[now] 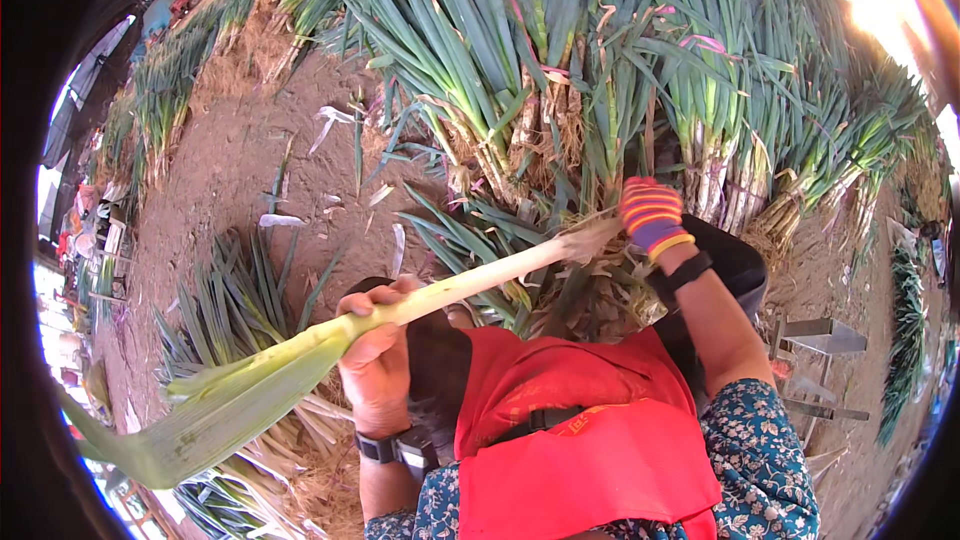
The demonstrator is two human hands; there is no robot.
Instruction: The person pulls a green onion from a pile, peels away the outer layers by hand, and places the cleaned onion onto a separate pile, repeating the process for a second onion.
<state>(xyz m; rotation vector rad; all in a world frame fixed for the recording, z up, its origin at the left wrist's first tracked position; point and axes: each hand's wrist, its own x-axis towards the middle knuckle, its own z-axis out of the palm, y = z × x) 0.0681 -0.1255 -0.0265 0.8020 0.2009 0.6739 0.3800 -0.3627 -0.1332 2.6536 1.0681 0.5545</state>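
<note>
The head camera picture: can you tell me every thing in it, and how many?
Long stalk: one, white and green, slanting across the middle
Standing bundles: many, green tops, pale stems, top and right
Leafy pile: one, green, left
Pale scraps: several, on the soil
Soil: brown, all around
Metal stand: one, silver, right
Far-left clutter: too small to count
Apron: one, red, lap
Sleeves: two, blue floral, bottom
Wristbands: two, dark, wrists
Left hand: one, bare, around the stalk
Right hand: one, stripy-gloved, at the stalk's root end
</note>
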